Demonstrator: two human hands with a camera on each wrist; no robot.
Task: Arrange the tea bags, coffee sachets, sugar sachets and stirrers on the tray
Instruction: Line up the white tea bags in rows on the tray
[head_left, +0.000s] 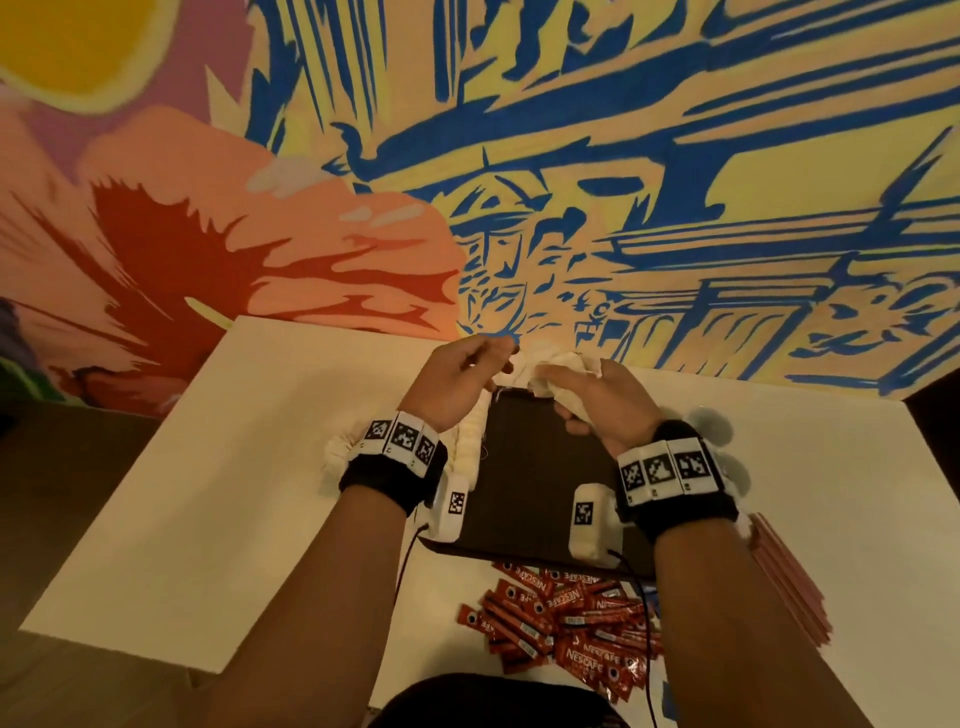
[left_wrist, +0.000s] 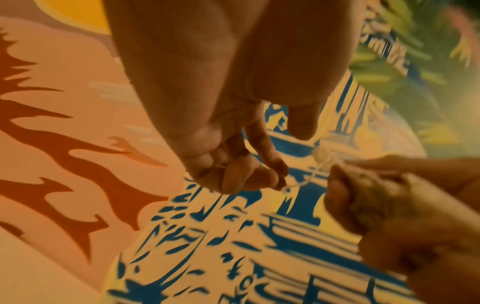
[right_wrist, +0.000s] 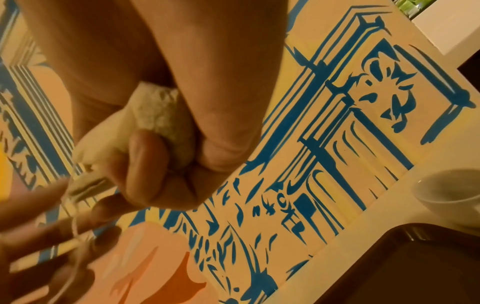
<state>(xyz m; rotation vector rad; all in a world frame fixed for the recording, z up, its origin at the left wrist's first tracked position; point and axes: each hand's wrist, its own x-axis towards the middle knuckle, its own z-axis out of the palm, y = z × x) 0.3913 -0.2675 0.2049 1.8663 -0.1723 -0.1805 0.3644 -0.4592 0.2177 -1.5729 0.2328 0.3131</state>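
Fingers: right hand (right_wrist: 166, 148) clenched round tea bags (right_wrist: 158, 115) | left hand (left_wrist: 233, 164) pinches their string (left_wrist: 309, 176) | both above tray (head_left: 524, 467) far edge | coffee sachets (head_left: 566, 623) near.

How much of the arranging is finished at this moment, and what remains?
Done: tea bags line the dark tray's left edge. In hand: the right hand grips a bunch of tea bags while the left hand pinches a string. Left: coffee sachets and stirrers lie on the table.
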